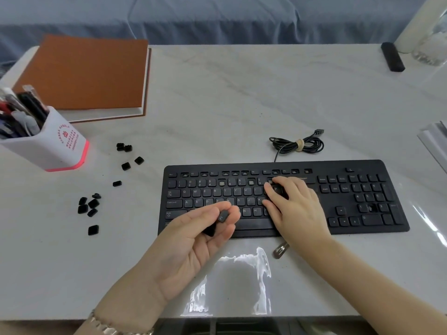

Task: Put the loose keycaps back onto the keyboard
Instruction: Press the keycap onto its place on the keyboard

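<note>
A metal bracelet circles the left wrist, nearest of all. The left hand hovers palm-up over the front left corner of the keyboard. Its thumb and fingertips pinch a keycap, and a second dark cap lies in the curled palm. Just in front of the keyboard, by the right forearm, a small metal tool rests on the table.

The right hand lies palm-down on the keyboard's middle. Its fingers are relaxed and grasp nothing, their tips pressing on keys around P. Bare sockets show in the number row and in the function row.

Loose keycaps are scattered well left of the keyboard, some in a cluster, others singly further back. The coiled cable sits just behind the keyboard. A pen holder stands far to its left, with a brown notebook beyond. A black block lies well behind the keyboard's right end.
</note>
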Tool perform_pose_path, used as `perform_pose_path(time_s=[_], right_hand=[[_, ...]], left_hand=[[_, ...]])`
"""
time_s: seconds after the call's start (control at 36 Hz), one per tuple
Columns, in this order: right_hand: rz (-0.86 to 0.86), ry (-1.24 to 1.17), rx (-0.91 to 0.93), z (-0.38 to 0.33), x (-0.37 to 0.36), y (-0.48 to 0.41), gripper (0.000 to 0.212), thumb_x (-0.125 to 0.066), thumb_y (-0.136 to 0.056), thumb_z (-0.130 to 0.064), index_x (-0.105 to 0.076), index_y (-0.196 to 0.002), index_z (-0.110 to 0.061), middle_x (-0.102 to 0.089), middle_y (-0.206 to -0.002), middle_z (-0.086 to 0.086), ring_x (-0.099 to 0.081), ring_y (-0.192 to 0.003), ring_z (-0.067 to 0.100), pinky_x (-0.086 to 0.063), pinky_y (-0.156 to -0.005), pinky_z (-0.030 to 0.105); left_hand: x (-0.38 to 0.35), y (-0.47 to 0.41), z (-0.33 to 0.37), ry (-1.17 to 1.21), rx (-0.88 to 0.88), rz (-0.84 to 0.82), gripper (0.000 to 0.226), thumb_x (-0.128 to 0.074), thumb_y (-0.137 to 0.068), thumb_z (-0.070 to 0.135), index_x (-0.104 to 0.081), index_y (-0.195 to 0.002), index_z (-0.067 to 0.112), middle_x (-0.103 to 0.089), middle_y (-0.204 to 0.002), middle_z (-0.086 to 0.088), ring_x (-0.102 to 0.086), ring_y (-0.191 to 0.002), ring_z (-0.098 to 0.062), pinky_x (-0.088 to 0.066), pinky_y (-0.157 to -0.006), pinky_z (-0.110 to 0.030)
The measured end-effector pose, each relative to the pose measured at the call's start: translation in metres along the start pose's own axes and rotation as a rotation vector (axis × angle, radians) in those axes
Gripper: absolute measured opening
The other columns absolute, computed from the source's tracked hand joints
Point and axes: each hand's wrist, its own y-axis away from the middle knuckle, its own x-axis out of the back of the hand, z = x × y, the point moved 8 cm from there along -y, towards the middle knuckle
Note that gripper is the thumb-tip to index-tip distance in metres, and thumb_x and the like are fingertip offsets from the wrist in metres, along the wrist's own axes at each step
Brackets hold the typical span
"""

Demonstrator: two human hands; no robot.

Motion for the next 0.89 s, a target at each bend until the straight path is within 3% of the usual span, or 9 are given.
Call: perform_pose_path(time_s=[0.22, 0.33, 0.42, 0.47, 0.5, 0.53, 0.56, 0.67, 0.89], right_hand=[[-0.013, 0.047, -0.046, 0.003, -0.005, 0.008, 0.037, -0.042, -0.088, -0.032, -0.071, -0.101, -0.012, -0.064, -0.110, 0.012, -0.047, -0.106, 0.026, -0.044, -0.084, 0.042], [-0.055, -0.001, -0.068, 0.004, -0.002, 0.004, 0.038, -0.043, -0.085, -0.034, -0.072, -0.097, -0.014, -0.065, -0.106, 0.010, -0.045, -0.104, 0.024, -0.048, -0.081, 0.043], [-0.059, -0.110, -0.119, 0.007, 0.000, -0.002, 0.026, -0.058, -0.079, -0.026, -0.073, -0.093, -0.010, -0.064, -0.102, 0.012, -0.051, -0.102, 0.028, -0.049, -0.081, 0.046], [-0.066, -0.263, -0.180, 0.003, 0.001, -0.006, 0.017, -0.068, -0.078, -0.013, -0.074, -0.094, -0.009, -0.062, -0.103, 0.009, -0.052, -0.104, 0.028, -0.043, -0.094, 0.036], [-0.094, -0.358, -0.215, -0.002, 0.003, -0.008, 0.016, -0.069, -0.080, -0.011, -0.074, -0.095, -0.011, -0.060, -0.102, 0.004, -0.049, -0.104, 0.021, -0.034, -0.099, 0.020], [-0.118, -0.457, -0.235, -0.010, 0.004, -0.009, 0.016, -0.069, -0.081, -0.012, -0.073, -0.096, -0.013, -0.058, -0.100, -0.002, -0.048, -0.101, 0.012, -0.027, -0.094, 0.005], [-0.135, -0.549, -0.242, -0.019, 0.006, -0.010, 0.015, -0.069, -0.081, -0.013, -0.074, -0.096, -0.016, -0.057, -0.096, -0.008, -0.049, -0.094, 0.004, -0.027, -0.088, -0.001], [-0.169, -0.807, -0.159, -0.062, 0.015, -0.012, 0.016, -0.070, -0.075, -0.024, -0.074, -0.090, -0.020, -0.060, -0.082, -0.015, -0.055, -0.079, 0.002, -0.041, -0.070, 0.008], [-0.393, -0.761, -0.044, -0.098, 0.008, -0.013, 0.023, -0.069, -0.080, -0.015, -0.072, -0.099, -0.029, -0.053, -0.085, -0.011, -0.049, -0.083, 0.001, -0.037, -0.074, 0.009]], left_hand=[[0.011, -0.008, -0.001, -0.035, 0.003, 0.046, 0.022, -0.044, -0.091, -0.007, -0.063, -0.101, -0.009, -0.070, -0.098, -0.022, -0.072, -0.079, -0.019, -0.058, -0.065, -0.023], [0.023, -0.009, 0.004, -0.167, -0.035, 0.123, 0.019, -0.047, -0.092, -0.005, -0.064, -0.101, -0.004, -0.073, -0.091, -0.017, -0.071, -0.071, -0.014, -0.056, -0.057, -0.018], [0.029, -0.010, 0.007, -0.256, -0.055, 0.156, 0.017, -0.048, -0.093, -0.003, -0.063, -0.100, 0.000, -0.074, -0.084, -0.011, -0.064, -0.059, -0.007, -0.049, -0.047, -0.014], [0.032, -0.011, 0.009, -0.272, -0.056, 0.170, 0.016, -0.049, -0.092, -0.004, -0.062, -0.100, 0.000, -0.074, -0.082, -0.010, -0.063, -0.057, -0.007, -0.046, -0.044, -0.014], [0.033, -0.012, 0.009, -0.272, -0.055, 0.175, 0.016, -0.050, -0.092, -0.004, -0.062, -0.100, 0.001, -0.074, -0.083, -0.010, -0.064, -0.059, -0.007, -0.046, -0.045, -0.015], [0.035, -0.013, 0.009, -0.264, -0.051, 0.175, 0.015, -0.051, -0.091, -0.004, -0.061, -0.101, 0.001, -0.074, -0.085, -0.011, -0.067, -0.062, -0.009, -0.048, -0.047, -0.016], [0.035, -0.013, 0.009, -0.249, -0.047, 0.169, 0.016, -0.051, -0.091, -0.005, -0.060, -0.101, 0.001, -0.074, -0.087, -0.012, -0.069, -0.065, -0.010, -0.051, -0.049, -0.017], [0.036, -0.015, 0.009, -0.159, -0.034, 0.121, 0.016, -0.050, -0.089, -0.008, -0.058, -0.101, -0.002, -0.073, -0.087, -0.016, -0.072, -0.070, -0.018, -0.058, -0.064, -0.028], [0.035, -0.014, 0.009, -0.266, -0.057, 0.047, 0.020, -0.048, -0.090, -0.007, -0.062, -0.106, -0.007, -0.071, -0.091, -0.022, -0.069, -0.069, -0.016, -0.059, -0.072, -0.027]])
